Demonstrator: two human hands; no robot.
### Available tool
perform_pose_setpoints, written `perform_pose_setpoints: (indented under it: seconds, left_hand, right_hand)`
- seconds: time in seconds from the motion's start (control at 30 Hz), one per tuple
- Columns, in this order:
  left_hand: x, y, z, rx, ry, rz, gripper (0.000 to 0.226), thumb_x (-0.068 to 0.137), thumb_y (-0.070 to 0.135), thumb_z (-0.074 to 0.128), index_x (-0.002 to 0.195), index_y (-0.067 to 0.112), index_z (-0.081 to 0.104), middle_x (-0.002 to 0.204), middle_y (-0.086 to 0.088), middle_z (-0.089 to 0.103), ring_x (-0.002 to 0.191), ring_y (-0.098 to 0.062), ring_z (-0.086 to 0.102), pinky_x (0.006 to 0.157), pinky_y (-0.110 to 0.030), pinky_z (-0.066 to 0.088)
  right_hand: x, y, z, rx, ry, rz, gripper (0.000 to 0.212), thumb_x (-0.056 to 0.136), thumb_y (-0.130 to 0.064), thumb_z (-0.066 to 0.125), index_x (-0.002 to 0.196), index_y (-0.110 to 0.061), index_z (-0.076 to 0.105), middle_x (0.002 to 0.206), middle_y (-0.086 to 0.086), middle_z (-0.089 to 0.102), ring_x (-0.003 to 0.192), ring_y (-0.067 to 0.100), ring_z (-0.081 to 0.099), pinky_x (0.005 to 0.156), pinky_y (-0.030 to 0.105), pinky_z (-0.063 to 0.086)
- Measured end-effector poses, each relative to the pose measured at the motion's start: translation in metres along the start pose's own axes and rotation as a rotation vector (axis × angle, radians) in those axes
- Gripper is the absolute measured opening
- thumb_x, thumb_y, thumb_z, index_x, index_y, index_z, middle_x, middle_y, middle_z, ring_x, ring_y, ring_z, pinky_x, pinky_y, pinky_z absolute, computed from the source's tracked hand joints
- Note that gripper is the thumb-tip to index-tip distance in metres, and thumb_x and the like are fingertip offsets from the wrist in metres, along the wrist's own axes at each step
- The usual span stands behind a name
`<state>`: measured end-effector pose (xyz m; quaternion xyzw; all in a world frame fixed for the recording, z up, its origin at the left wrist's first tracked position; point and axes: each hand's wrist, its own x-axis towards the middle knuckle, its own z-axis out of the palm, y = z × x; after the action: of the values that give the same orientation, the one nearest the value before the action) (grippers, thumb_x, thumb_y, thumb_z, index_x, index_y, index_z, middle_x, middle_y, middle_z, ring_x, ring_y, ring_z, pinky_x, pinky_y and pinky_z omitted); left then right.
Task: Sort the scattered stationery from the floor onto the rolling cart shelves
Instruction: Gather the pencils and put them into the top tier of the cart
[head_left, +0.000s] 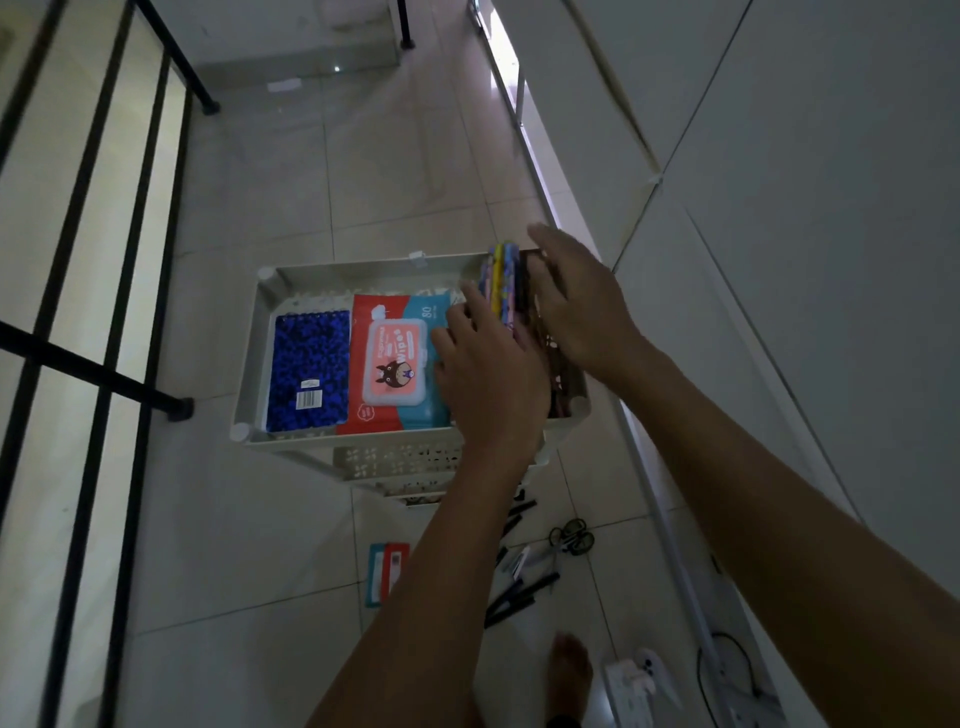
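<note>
Stationery on the cart's top shelf (260, 332) reads, from the left: blue spiral notebook (307, 371), wipes pack (395, 364), then upright colourful notebooks (503, 283), long axis running away from the viewer. Left hand (491, 374) and right hand (582, 306) press flat against either side, wedging them against the right rim; pens (519, 592) and scissors (569, 538) remain on the floor below.
</note>
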<state>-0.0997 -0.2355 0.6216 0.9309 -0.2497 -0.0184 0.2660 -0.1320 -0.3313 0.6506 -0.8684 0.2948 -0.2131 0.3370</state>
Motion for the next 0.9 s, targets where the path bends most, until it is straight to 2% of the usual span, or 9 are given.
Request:
perform_pose_setpoints:
  seconds: [0.07,0.13,0.2,0.33,0.47,0.57,0.7,0.83,0.9]
  left_hand:
    - [0.0,0.0,-0.001,-0.064,0.033,0.01,0.063,0.099,0.037,0.04,0.154,0.025,0.011,0.136,-0.005,0.044,0.116,-0.022,0.045,0.086,-0.037,0.046]
    - [0.0,0.0,-0.002,-0.111,0.04,0.026,0.063,0.099,0.034,0.038,0.154,0.031,0.007,0.14,-0.003,0.042,0.115,-0.02,0.045,0.083,-0.036,0.048]
    - [-0.002,-0.001,-0.002,-0.103,0.027,0.019,0.057,0.1,0.034,0.036,0.153,0.03,0.016,0.146,-0.003,0.036,0.123,-0.021,0.041,0.088,-0.036,0.046]
    - [-0.001,0.0,-0.007,-0.059,-0.015,-0.031,0.048,0.101,0.035,0.033,0.146,0.02,0.035,0.151,-0.007,0.031,0.13,-0.024,0.034,0.1,-0.038,0.039]
    - [-0.001,-0.006,-0.017,-0.141,-0.098,-0.037,0.058,0.099,0.034,0.037,0.153,0.022,0.021,0.156,-0.007,0.025,0.135,-0.026,0.036,0.101,-0.043,0.045]
    - [-0.004,-0.018,-0.025,-0.089,-0.11,0.027,0.06,0.097,0.038,0.041,0.152,0.024,0.023,0.156,-0.006,0.028,0.134,-0.026,0.04,0.099,-0.045,0.048]
    - [0.003,-0.03,-0.027,0.013,-0.059,0.268,0.049,0.099,0.033,0.04,0.147,0.022,0.039,0.154,-0.006,0.035,0.142,-0.023,0.03,0.11,-0.043,0.036]
    - [0.005,-0.033,-0.019,-0.047,-0.235,0.354,0.051,0.103,0.03,0.031,0.153,0.02,0.027,0.161,-0.004,0.019,0.148,-0.02,0.02,0.112,-0.039,0.033]
    - [0.004,-0.033,-0.02,-0.132,-0.279,0.354,0.051,0.104,0.028,0.034,0.153,0.018,0.026,0.162,-0.002,0.017,0.146,-0.019,0.023,0.113,-0.037,0.032]
  right_hand:
    - [-0.016,0.005,0.003,-0.019,-0.058,-0.055,0.032,0.101,-0.024,0.035,0.126,-0.017,0.054,0.125,0.007,0.058,0.116,0.015,0.047,0.091,0.025,0.032]
    - [-0.024,0.011,0.007,-0.073,-0.136,-0.072,0.036,0.101,-0.017,0.04,0.134,-0.012,0.052,0.141,0.01,0.05,0.138,0.02,0.033,0.1,0.019,0.027]
    - [-0.025,0.017,0.011,-0.093,-0.154,-0.082,0.038,0.1,-0.014,0.041,0.136,-0.01,0.05,0.145,0.008,0.047,0.144,0.022,0.024,0.105,0.025,0.028]
    - [-0.021,0.016,0.011,-0.124,-0.143,-0.021,0.041,0.099,-0.017,0.044,0.139,-0.008,0.047,0.15,0.008,0.04,0.145,0.02,0.024,0.115,0.031,0.025]
    - [-0.024,0.008,0.006,-0.261,-0.185,-0.093,0.034,0.096,-0.021,0.052,0.125,-0.005,0.06,0.136,0.01,0.055,0.138,0.026,0.035,0.112,0.045,0.032]
    - [-0.027,0.011,0.01,-0.397,-0.182,-0.124,0.029,0.095,-0.024,0.048,0.111,-0.008,0.066,0.119,0.007,0.064,0.123,0.027,0.047,0.104,0.053,0.038]
    - [-0.027,0.011,0.013,-0.369,-0.12,-0.101,0.041,0.098,-0.02,0.04,0.137,-0.009,0.047,0.145,0.008,0.044,0.134,0.026,0.039,0.115,0.044,0.025]
    - [-0.024,0.013,0.016,-0.494,-0.259,-0.133,0.046,0.101,-0.026,0.031,0.145,-0.014,0.037,0.154,0.006,0.034,0.145,0.026,0.025,0.118,0.045,0.022]
    - [-0.03,0.013,0.014,-0.588,-0.225,-0.116,0.046,0.101,-0.027,0.031,0.143,-0.013,0.04,0.152,0.004,0.037,0.146,0.022,0.022,0.119,0.042,0.015]
